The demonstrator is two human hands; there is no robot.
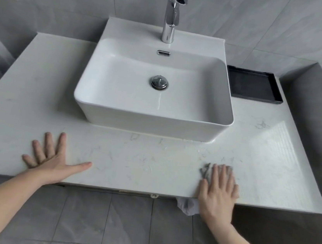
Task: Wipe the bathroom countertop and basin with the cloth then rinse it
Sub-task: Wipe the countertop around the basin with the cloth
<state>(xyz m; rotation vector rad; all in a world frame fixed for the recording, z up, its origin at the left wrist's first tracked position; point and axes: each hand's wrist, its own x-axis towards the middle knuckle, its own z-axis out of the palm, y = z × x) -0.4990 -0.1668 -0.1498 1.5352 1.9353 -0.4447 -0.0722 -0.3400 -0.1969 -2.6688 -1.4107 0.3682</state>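
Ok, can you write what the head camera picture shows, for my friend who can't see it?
A right hand presses a grey cloth flat on a white marble countertop, while the left hand rests spread open. Behind them sit a white basin, a chrome tap and a black tray.

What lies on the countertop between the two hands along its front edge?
Nothing: in the head view the countertop is bare marble between the flat left hand and the right hand pressing the cloth.
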